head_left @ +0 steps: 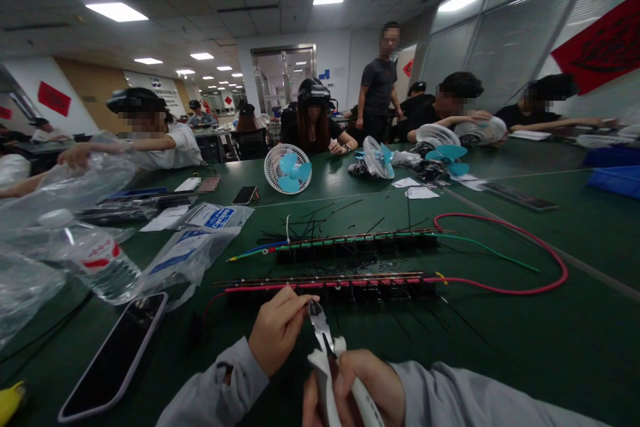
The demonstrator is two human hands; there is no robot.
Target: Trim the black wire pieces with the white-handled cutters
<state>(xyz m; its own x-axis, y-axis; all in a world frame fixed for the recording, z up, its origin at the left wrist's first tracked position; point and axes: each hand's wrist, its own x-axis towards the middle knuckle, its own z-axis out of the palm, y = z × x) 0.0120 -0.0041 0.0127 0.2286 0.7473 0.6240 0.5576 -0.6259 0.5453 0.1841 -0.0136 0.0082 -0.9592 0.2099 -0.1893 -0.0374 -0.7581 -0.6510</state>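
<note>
My right hand (357, 380) grips a pair of diagonal cutters (321, 328) with white handles, its jaws pointing away from me. Close to the jaw tips, my left hand (279, 327) pinches thumb and forefinger together; what they hold is too small to make out. Just beyond both hands lies a long black strip with a red cable (300, 287) running along it and thin black ties sticking out. A second black strip with a green wire (350, 240) lies parallel behind it. The red cable loops round at the right.
At the left are a smartphone (117, 353), a tilted water bottle (93, 260) and clear plastic bags (193, 250). Cut black tie ends are scattered around the strips. Small fans (289, 170) with blue blades stand farther back, where several people sit along the table.
</note>
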